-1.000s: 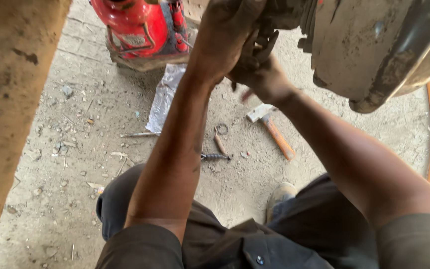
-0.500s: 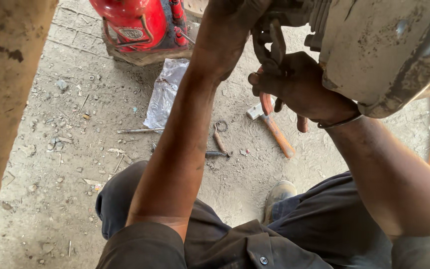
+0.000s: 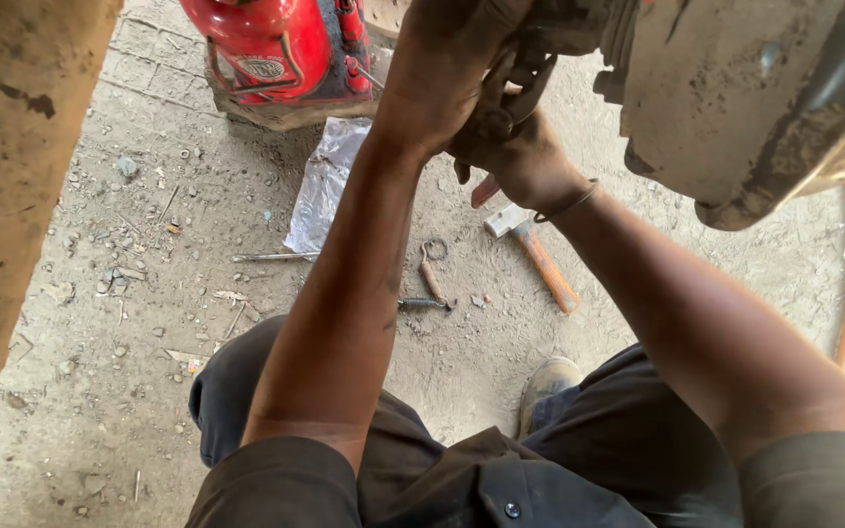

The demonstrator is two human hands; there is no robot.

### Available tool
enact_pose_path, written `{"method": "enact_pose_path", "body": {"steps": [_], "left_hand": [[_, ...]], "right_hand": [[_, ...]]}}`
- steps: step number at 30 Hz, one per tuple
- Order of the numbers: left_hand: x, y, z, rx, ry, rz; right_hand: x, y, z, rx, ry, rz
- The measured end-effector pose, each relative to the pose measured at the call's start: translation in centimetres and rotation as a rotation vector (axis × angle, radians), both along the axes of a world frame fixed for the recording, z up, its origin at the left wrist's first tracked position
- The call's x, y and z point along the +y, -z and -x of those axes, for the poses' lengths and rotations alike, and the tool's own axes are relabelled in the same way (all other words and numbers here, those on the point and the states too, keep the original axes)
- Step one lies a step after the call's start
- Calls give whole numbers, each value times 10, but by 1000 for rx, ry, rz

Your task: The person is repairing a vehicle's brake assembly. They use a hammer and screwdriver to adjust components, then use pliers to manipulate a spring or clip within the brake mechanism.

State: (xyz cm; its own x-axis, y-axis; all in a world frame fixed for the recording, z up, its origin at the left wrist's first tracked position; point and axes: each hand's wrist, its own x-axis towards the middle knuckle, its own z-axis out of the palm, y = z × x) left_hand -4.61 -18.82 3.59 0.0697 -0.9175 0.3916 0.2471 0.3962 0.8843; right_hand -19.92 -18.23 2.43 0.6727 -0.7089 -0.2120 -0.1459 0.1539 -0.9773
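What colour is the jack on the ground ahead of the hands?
Red, with a dark handle loop; the jack shows best in the head view, at the top.

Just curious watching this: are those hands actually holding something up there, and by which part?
Both the left hand and right hand grip dark metal parts beside the dusty drum; the exact hold cannot be told.

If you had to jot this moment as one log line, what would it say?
left hand: on dark metal part | right hand: gripping it below | ground: hammer, red jack
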Motion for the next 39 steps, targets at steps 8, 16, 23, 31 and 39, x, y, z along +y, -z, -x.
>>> {"method": "enact_pose_path", "body": {"steps": [8,16,23,31,39], "left_hand": [[12,52,-59,229,237,-342],[85,226,-12,-1151,-110,-1377],[123,267,10,-1578,-24,-1127],[107,245,14,-1143,-92,-1390],[52,201,-20,-820,-180,-1149]], "right_hand": [[-1,-19,16,-16,-143,241],[1,-36,12,104,-126,244],[5,-54,12,274,-67,140],[0,-53,13,199,-116,210],[5,-62,12,346,-80,127]]}}
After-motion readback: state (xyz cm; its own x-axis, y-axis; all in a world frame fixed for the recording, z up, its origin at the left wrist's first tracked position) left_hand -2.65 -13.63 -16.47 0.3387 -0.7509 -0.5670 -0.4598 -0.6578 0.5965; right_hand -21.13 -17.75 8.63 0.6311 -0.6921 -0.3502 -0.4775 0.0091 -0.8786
